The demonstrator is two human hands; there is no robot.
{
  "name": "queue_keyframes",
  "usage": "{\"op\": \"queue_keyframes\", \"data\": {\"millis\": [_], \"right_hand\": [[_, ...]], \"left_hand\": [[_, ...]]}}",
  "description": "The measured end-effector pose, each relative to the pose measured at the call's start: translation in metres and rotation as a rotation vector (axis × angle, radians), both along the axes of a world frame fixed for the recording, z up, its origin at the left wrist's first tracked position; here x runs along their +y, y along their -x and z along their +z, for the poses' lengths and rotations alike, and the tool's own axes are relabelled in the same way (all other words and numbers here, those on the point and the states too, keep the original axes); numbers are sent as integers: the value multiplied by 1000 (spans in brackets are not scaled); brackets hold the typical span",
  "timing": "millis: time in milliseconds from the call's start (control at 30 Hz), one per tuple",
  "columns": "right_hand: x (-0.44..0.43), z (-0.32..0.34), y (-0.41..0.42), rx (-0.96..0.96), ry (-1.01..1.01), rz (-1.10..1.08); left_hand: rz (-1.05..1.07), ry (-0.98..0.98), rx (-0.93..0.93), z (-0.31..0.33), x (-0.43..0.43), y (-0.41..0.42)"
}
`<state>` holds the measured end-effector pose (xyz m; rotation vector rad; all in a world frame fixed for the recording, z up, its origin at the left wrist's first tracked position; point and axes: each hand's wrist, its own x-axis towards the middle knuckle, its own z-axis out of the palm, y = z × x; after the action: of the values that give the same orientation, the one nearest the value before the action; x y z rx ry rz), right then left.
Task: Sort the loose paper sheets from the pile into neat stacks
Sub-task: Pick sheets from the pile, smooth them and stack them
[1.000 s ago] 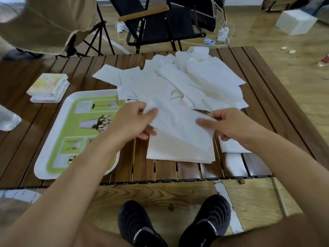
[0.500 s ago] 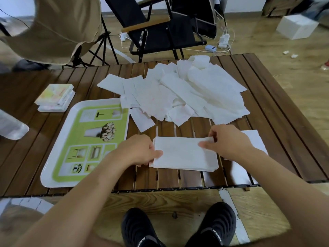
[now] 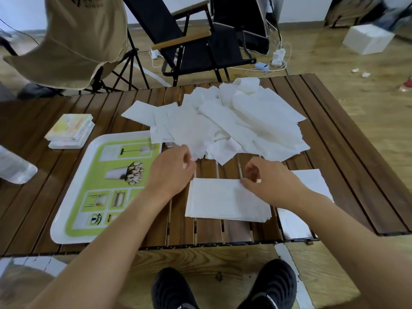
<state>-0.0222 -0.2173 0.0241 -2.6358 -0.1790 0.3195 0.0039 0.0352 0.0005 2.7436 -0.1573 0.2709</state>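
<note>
A loose pile of white paper sheets [image 3: 234, 126] covers the far middle of the slatted wooden table [image 3: 347, 166]. A neat stack of sheets [image 3: 220, 201] lies near the front edge. A second stack [image 3: 312, 181] lies to its right, partly under my right forearm. My left hand [image 3: 174, 170] is at the pile's near edge, fingers curled by the corner of a sheet; a grip is not clear. My right hand [image 3: 269, 179] hovers over the neat stack's far right corner, fingers loosely curled, thumb tip on the top sheet.
A white tray with a green printed liner [image 3: 66, 197] lies at the front left. Small pastel booklets [image 3: 69, 130] are stacked behind it, and a clear plastic item [image 3: 13, 168] sits at the left edge. A tan chair [image 3: 73, 41] and a black chair [image 3: 200, 41] stand beyond the table.
Both hands laid a sheet on the neat stack and squared it. My left hand has since moved up to the pile's near edge, and my right hand has lifted off the stack's side.
</note>
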Motion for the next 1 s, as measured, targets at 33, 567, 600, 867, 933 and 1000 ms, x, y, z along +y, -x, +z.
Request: {"op": "queue_keyframes", "data": {"millis": [33, 567, 600, 867, 933, 1000], "right_hand": [[-1, 1, -2, 41, -100, 9], [-8, 5, -4, 263, -571, -8], [-10, 3, -5, 286, -583, -27], [-7, 4, 0, 369, -570, -10], [0, 5, 2, 326, -510, 15], [5, 8, 4, 371, -568, 31]], "left_hand": [[13, 257, 68, 8, -6, 3], [-251, 1017, 748, 33, -18, 28], [-275, 981, 724, 33, -18, 29], [-280, 918, 584, 30, -26, 31], [-273, 919, 567, 30, -27, 31], [-273, 915, 569, 31, -29, 30]]}}
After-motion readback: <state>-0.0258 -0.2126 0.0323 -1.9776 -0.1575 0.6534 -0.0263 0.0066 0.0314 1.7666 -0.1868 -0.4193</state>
